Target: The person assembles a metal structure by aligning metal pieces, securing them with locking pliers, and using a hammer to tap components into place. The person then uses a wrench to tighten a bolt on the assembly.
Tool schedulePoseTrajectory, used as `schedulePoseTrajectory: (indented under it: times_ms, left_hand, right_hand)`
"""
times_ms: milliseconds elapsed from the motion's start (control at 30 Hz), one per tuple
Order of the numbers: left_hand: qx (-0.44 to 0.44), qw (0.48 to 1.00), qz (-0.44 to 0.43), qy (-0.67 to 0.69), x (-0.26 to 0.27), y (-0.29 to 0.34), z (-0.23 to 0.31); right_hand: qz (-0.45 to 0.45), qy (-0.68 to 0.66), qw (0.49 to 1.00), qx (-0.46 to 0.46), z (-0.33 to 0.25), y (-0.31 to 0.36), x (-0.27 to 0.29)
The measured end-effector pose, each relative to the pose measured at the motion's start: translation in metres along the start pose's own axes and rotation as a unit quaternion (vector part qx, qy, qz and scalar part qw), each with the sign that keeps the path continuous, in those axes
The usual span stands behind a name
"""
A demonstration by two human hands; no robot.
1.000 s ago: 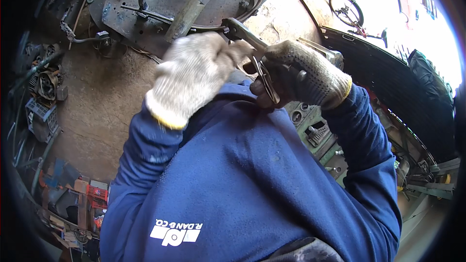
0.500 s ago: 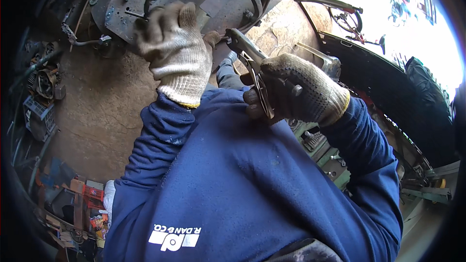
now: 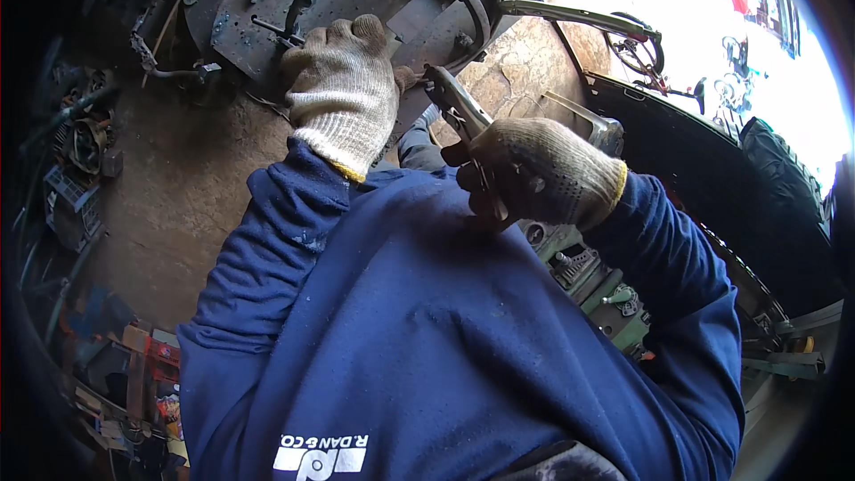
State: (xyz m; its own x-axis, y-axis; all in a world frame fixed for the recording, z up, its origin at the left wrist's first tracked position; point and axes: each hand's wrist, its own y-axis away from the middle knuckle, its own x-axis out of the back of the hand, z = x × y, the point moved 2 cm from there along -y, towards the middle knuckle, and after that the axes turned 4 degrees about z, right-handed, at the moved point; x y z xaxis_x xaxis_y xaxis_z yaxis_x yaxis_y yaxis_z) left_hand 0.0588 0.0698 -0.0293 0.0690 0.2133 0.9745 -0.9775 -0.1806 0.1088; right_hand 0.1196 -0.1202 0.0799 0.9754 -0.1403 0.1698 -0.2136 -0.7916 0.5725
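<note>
One pair of metal pliers (image 3: 460, 107) is clasped in your right hand (image 3: 539, 169), nose toward the steel plate (image 3: 235, 40); your left hand (image 3: 343, 85) covers part of a thin rod (image 3: 270, 28), though whether it pinches it I cannot tell.

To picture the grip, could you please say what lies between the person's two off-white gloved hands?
In the head view, the front of the grey metal pliers, gripped by the right hand, lies between it and the left hand.
</note>
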Motion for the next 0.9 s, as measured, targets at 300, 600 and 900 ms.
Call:
schedulePoseTrajectory:
  times_ms: [300,600,900]
  left_hand:
    - [0.016,0.999,-0.046,-0.005,0.002,-0.001,0.002]
    - [0.012,0.999,0.027,0.037,-0.005,0.004,-0.005]
    - [-0.076,0.926,0.308,0.205,-0.011,0.041,-0.043]
  right_hand:
    - [-0.004,-0.281,0.923,-0.263,-0.001,-0.008,0.001]
    - [0.182,0.065,0.946,-0.260,-0.069,-0.010,0.027]
    - [0.425,-0.117,0.883,-0.164,0.045,0.079,-0.002]
